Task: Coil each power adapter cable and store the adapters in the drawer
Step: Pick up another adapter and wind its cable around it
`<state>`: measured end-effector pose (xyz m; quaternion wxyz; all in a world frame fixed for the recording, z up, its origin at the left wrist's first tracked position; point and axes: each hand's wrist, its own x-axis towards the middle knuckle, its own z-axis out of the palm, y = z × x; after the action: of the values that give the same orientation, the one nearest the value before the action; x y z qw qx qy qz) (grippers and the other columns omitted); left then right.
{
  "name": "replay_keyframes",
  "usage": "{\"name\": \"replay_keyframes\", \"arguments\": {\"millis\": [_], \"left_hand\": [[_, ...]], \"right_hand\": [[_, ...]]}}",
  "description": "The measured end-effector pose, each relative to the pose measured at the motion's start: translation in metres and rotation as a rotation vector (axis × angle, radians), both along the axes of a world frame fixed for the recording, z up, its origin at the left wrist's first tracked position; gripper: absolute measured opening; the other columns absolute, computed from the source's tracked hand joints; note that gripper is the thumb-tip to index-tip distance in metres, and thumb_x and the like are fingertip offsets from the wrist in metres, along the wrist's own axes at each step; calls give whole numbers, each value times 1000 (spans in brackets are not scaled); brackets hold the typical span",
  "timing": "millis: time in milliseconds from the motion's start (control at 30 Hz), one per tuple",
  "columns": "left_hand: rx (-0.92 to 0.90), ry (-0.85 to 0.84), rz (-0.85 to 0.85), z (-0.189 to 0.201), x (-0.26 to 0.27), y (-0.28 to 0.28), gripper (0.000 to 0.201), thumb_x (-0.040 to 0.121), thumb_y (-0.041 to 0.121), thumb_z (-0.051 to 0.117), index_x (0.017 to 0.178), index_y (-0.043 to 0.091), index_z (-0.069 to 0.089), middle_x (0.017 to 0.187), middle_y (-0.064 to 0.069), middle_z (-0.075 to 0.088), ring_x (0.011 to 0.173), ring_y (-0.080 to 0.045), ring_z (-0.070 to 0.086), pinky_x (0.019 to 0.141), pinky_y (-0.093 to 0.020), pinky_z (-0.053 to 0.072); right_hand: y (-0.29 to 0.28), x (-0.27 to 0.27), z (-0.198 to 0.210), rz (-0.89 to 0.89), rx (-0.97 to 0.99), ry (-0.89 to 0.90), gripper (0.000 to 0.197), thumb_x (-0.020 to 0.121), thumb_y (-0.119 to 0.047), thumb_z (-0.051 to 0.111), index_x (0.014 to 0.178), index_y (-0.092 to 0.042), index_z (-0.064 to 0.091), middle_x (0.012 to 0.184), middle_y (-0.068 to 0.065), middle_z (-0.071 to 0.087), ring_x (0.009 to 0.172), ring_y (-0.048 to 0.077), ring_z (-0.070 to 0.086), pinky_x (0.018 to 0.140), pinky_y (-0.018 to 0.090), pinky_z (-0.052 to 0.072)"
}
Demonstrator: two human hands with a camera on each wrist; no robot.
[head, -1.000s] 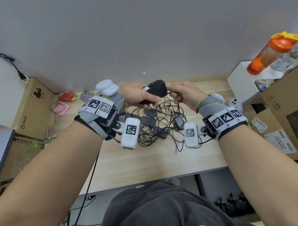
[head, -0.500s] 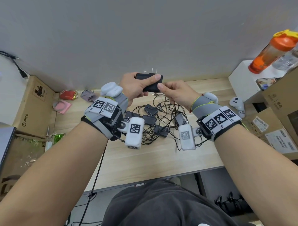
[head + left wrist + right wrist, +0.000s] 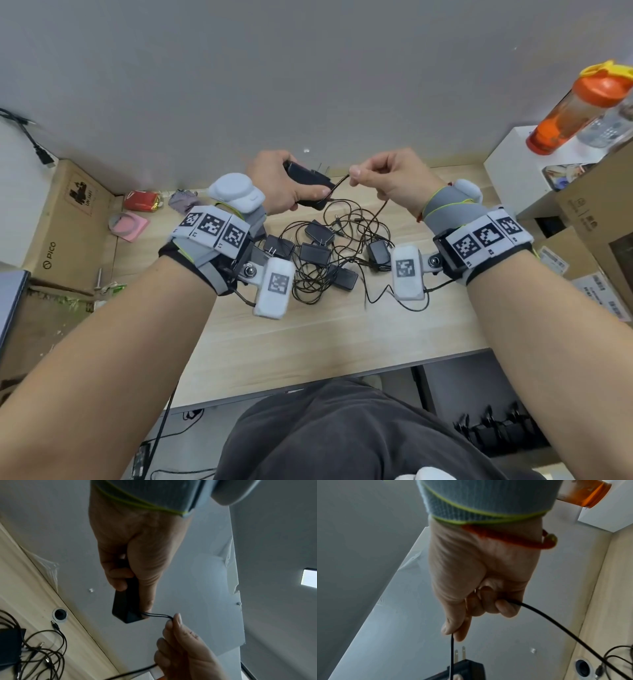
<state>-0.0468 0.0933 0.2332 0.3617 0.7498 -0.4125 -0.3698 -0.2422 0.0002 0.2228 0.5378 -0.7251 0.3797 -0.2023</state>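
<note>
Two hands work above the wooden desk (image 3: 308,342), lifted clear of the tangle so one cable can run free. My left hand (image 3: 277,188) wraps round the black power adapter (image 3: 308,185), prongs pointing to the far wall, which I judge keeps the body steady as an anchor for coiling. My right hand (image 3: 394,178) pinches the adapter's thin cable (image 3: 339,181) between thumb and forefinger just beside its exit from the adapter, with the slack passing under the curled fingers and dropping towards the desk. The other adapters (image 3: 318,253) lie below in a knot of cables (image 3: 308,284), between my wrists. No drawer shows in any view, so coiling looks barely begun.
</note>
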Motion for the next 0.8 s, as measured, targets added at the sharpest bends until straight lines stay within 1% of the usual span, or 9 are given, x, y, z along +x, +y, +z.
{"name": "replay_keyframes", "arguments": {"millis": [67,133,200,300,433,500,600,700,800], "left_hand": [[5,23,-48,-1,-4,-1,44,60,31,95,82,17,58,81,-6,70,59,-25,63,64,-43,57],[2,58,-82,0,-7,-1,45,60,30,94,84,15,59,78,-4,69,58,-23,60,61,-38,54],[-3,81,-109,4,-9,0,46,60,32,94,87,14,60,74,-2,69,53,-19,57,56,-32,50],[-5,122,-145,10,-13,1,46,62,29,94,88,12,60,69,1,66,47,-13,52,47,-24,44],[-53,207,-136,15,-18,2,39,65,21,92,83,13,58,66,1,64,50,-16,50,44,-23,41],[-79,235,-121,16,-19,1,36,67,19,90,82,13,58,68,0,64,49,-15,49,43,-22,40],[-133,277,-84,16,-19,0,35,67,18,90,79,13,58,64,4,64,56,-20,50,43,-23,39],[-181,329,-26,17,-21,-3,33,70,15,88,78,13,56,57,8,63,53,-16,54,43,-23,40],[-224,362,52,18,-21,-6,34,71,16,88,79,12,55,57,7,62,43,-12,50,41,-21,38]], "right_hand": [[-5,3,5,-18,-33,-17,24,85,-40,72,70,-22,73,70,8,56,56,17,34,52,26,29],[-10,6,8,-35,-71,-29,20,89,-30,71,71,-22,70,59,-8,57,51,7,40,50,18,33],[-13,9,7,-48,-99,-60,19,89,-24,71,71,-21,67,56,-13,54,48,0,41,52,14,35],[-15,10,2,-56,-94,-72,20,90,-22,70,70,-20,66,58,-11,54,49,0,41,54,15,35],[-12,10,-4,-59,-36,-85,24,95,-22,64,71,-20,65,55,-16,58,47,1,41,52,20,35],[-9,10,-8,-61,-17,-98,29,97,-25,60,68,-23,65,52,-15,53,47,7,39,50,22,34],[-4,14,-17,-57,32,-107,33,100,-28,54,69,-20,62,51,-9,41,47,11,33,50,27,30],[6,20,-24,-48,72,-111,33,99,-29,53,78,-5,58,46,-13,41,43,10,33,47,24,31],[19,24,-22,15,67,-78,32,102,-25,49,76,-12,62,49,-5,41,44,10,34,45,20,34]]}}
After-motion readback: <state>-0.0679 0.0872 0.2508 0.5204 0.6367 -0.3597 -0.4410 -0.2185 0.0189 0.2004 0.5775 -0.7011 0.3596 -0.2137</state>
